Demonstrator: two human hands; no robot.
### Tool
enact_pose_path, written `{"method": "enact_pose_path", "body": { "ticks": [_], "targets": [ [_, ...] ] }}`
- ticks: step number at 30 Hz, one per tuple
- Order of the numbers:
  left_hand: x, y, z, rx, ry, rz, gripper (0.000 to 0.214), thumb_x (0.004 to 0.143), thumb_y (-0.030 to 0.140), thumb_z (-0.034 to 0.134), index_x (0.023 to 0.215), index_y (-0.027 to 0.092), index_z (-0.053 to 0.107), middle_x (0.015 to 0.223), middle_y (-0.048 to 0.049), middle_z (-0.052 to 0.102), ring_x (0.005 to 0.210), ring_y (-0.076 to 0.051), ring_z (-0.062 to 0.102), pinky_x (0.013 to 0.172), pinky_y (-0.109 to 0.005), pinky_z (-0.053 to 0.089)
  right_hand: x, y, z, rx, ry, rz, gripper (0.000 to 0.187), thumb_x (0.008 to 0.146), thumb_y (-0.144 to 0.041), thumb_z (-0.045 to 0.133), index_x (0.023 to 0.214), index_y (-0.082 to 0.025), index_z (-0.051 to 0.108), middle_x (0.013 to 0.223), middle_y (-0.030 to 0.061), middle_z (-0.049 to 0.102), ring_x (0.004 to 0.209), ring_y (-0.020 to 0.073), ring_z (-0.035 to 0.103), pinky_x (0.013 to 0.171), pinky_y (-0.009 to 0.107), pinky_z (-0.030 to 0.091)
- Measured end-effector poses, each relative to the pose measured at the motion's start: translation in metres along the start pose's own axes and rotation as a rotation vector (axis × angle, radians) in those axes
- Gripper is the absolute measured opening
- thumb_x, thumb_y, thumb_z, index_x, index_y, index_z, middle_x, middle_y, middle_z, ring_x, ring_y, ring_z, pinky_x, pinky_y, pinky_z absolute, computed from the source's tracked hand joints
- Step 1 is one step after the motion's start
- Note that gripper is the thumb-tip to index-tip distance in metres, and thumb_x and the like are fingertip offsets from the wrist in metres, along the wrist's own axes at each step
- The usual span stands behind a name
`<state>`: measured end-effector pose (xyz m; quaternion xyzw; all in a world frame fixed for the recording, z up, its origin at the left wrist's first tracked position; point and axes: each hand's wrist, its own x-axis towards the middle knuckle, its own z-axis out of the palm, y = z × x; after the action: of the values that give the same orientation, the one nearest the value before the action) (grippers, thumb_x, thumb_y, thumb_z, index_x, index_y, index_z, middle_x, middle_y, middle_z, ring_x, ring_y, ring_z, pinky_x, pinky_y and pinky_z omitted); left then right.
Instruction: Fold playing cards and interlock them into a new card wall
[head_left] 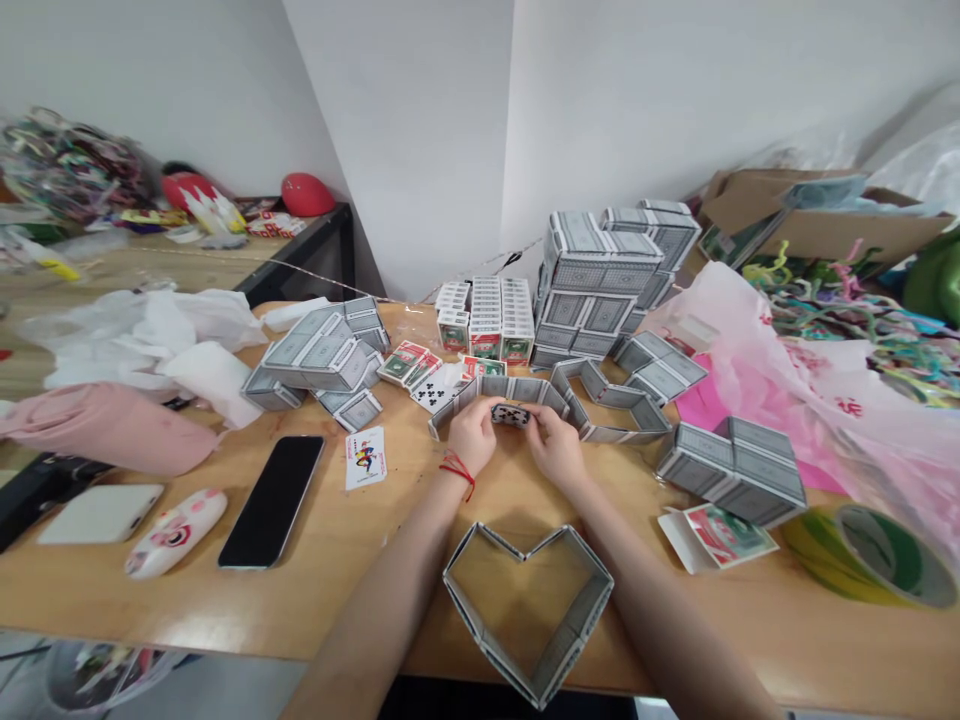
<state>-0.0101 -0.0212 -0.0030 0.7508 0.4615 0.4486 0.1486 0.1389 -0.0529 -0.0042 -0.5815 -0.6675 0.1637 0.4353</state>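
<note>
My left hand (474, 437) and my right hand (553, 440) pinch the two ends of a playing card (511, 414) between them. It looks slightly bowed, with black pips towards me. Just behind my fingers stands an open chain of folded cards (497, 386), joined on the right to an angular card frame (626, 425). Closer to me, between my forearms, a heart-shaped frame made of cards (577, 640) rests on the table. A joker card (365, 458) lies face up left of my left hand, and a card with club pips (435, 390) lies beyond it.
Stacked card blocks (592, 270) rise at the back right; more sit left (322, 350) and right (739, 470). Card boxes (486, 315) stand against the wall. A phone (272, 502), a pink pouch (127, 425), an opened card box (720, 537) and a tape roll (817, 555) flank the work area.
</note>
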Motion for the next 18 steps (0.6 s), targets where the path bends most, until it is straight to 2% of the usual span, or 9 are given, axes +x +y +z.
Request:
{"method": "enact_pose_path", "body": {
  "ticks": [4,6,13,18],
  "targets": [
    [0.0009,0.0031,-0.0003,-0.05,0.018,-0.051,0.011,0.078,0.02,0.051,0.083,0.019,0.061,0.081,-0.0019,0.066,0.073,-0.012,0.061,0.069,-0.023,0.048,0.0008,-0.0015,0.0031,0.037,0.032,0.043,0.022,0.082,-0.033,0.043,0.086,-0.019,0.06,0.081,0.0049,0.068,0.067,0.0159,0.063,0.062,0.026,0.049],
    [0.0011,0.0051,0.0002,-0.051,0.037,-0.083,0.009,0.076,0.024,0.055,0.078,0.018,0.061,0.076,-0.0017,0.066,0.07,-0.012,0.061,0.067,-0.024,0.048,0.0012,-0.002,0.0041,0.042,0.038,0.034,0.022,0.082,-0.034,0.043,0.084,-0.02,0.06,0.079,0.0044,0.067,0.066,0.0155,0.062,0.063,0.026,0.048],
    [0.0021,0.0065,0.0011,-0.088,0.109,-0.163,0.009,0.075,0.018,0.054,0.078,0.017,0.063,0.076,-0.003,0.067,0.067,-0.012,0.06,0.064,-0.023,0.048,0.0006,-0.0027,0.0017,0.043,-0.001,0.022,0.022,0.082,-0.03,0.041,0.09,-0.02,0.059,0.078,0.0043,0.066,0.063,0.015,0.06,0.06,0.025,0.047],
    [0.0037,0.0007,0.0022,-0.196,0.132,-0.273,0.011,0.075,0.016,0.051,0.081,0.015,0.061,0.077,-0.0042,0.066,0.066,-0.011,0.06,0.062,-0.023,0.049,0.0004,-0.0043,0.0017,0.217,-0.025,0.114,0.02,0.08,-0.031,0.042,0.086,-0.018,0.057,0.07,0.0032,0.064,0.059,0.0143,0.058,0.056,0.024,0.045]
  ]
}}
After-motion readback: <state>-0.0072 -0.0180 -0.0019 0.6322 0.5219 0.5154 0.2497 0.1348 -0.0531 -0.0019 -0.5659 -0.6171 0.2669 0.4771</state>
